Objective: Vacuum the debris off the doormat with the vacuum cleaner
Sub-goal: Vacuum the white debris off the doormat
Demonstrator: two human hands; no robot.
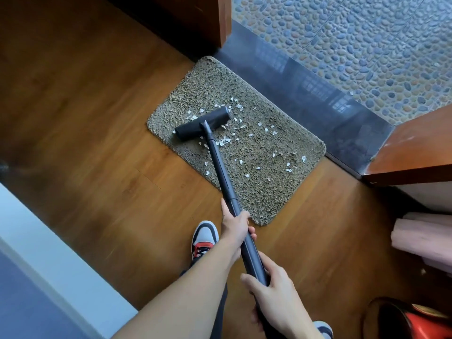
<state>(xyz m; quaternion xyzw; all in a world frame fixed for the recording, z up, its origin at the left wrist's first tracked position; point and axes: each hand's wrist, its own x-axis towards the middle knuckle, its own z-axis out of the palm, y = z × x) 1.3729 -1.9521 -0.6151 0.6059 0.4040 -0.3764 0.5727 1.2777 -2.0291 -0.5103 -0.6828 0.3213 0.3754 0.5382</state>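
A shaggy olive doormat (269,187) lies on the wooden floor against a dark threshold. Small white bits of debris (259,124) are scattered over its middle and right part. The black floor head of the vacuum cleaner (193,127) rests on the mat's left half, with debris around it. Its dark wand (220,167) runs back toward me. My left hand (234,227) grips the wand higher up, near a joint. My right hand (274,289) is wrapped around the wand's lower end.
A dark stone threshold (305,94) borders the mat, with pebble paving (367,45) beyond. Wooden door frames stand at the top left (210,18) and right (415,152). The red vacuum body (415,321) sits at bottom right. My sneaker (204,238) is near the mat's corner.
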